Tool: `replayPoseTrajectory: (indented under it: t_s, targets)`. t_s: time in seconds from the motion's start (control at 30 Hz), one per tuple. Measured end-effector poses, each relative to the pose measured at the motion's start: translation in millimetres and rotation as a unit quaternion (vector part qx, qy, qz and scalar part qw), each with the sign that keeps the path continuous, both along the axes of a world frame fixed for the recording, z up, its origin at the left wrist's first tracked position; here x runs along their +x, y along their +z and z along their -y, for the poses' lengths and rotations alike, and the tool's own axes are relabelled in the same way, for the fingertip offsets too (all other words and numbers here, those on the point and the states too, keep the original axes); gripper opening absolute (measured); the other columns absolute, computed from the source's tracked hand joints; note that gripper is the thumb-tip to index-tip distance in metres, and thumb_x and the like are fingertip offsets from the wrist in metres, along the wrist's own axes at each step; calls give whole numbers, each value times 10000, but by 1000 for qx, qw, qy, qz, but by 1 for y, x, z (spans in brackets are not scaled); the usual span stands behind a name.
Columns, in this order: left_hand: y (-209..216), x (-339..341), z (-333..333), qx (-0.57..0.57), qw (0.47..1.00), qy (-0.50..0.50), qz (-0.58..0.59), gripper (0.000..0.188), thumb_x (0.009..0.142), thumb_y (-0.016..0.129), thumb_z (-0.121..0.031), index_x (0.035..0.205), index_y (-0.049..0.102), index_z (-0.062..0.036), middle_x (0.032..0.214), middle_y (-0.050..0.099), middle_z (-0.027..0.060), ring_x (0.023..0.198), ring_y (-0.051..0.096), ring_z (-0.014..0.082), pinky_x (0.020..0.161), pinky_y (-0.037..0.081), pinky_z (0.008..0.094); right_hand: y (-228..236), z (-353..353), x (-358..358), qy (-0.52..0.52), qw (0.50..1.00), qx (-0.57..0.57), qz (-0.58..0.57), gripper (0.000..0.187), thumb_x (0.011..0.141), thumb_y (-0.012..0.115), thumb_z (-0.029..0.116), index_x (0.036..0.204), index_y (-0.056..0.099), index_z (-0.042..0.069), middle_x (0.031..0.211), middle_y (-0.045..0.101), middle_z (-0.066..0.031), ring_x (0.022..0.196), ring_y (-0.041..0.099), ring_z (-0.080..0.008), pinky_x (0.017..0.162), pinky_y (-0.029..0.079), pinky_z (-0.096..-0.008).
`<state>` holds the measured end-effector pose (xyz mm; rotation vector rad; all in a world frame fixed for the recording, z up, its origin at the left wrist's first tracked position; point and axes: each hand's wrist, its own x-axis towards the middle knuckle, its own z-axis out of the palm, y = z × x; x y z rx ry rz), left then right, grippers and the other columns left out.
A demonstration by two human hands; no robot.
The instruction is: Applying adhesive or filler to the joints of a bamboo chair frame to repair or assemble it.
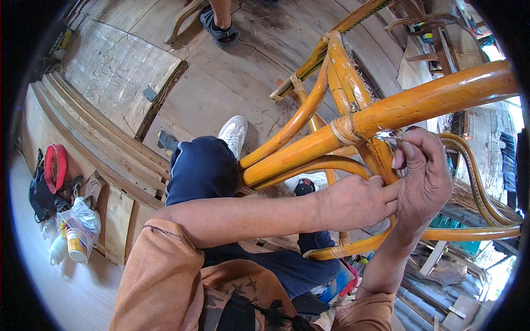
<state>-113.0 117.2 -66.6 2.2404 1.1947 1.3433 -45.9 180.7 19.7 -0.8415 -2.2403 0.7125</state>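
A bare concrete floor [221,83] is seen below, littered with cane scraps and bordered on the left by stacked wooden planks [105,143]. Across the right half an orange rattan chair frame [309,149] is laid tilted against the person's knee, its poles lashed with pale cane binding [343,130] at the joint. The left hand [356,201] is closed around a lower pole just beneath that joint. The right hand [422,176] is curled shut, and a small metal tool [387,134] is pinched at its fingertips against the binding. A sandalled foot [219,30] of another person is seen at the top.
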Motion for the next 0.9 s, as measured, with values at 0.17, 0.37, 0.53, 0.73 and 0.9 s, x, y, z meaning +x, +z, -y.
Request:
replayPoseTrajectory:
  t_s: [0.17, 0.37, 0.53, 0.73, 0.9]
  targets:
    - [-2, 0, 0, 1, 1000, 11, 9, 223, 737, 588, -200, 930, 591, -89, 921, 483, 71, 691, 567, 208, 427, 503, 295, 5, -1, -3, 34, 994, 65, 78, 95, 883, 564, -13, 973, 585, -36, 890, 567, -82, 656, 488, -87, 574, 407, -203]
    - [-3, 3, 1, -4, 999, 35, 26, 199, 732, 596, -208, 906, 593, -112, 900, 485, 61, 703, 566, 192, 438, 504, 289, 2, 0, 0, 51, 992, 101, 64, 85, 884, 561, -6, 961, 584, -36, 897, 568, -95, 649, 489, -90, 573, 408, -210]
    - [0, -2, 0, 7, 1000, 2, 4, 271, 781, 582, -197, 997, 598, -35, 1009, 503, 91, 699, 581, 205, 474, 510, 290, 1, -1, -1, -9, 996, -11, -84, 47, 872, 587, 1, 911, 596, -25, 847, 581, -60, 654, 507, -86, 566, 414, -204]
    - [-1, 0, -1, 16, 1000, 14, -9, 284, 775, 581, -186, 1014, 587, -32, 1070, 498, 108, 693, 578, 201, 476, 511, 289, 6, -1, 2, -17, 997, -70, -21, 53, 863, 603, -5, 905, 609, -37, 811, 573, -40, 664, 516, -74, 586, 416, -193]
    - [-1, 2, -2, 23, 1000, 9, -2, 308, 768, 586, -188, 1031, 578, -30, 1095, 500, 113, 683, 573, 192, 462, 503, 280, 4, -2, 2, -70, 995, -67, -24, 72, 851, 607, -24, 920, 625, -31, 815, 586, -34, 668, 526, -78, 602, 422, -193]
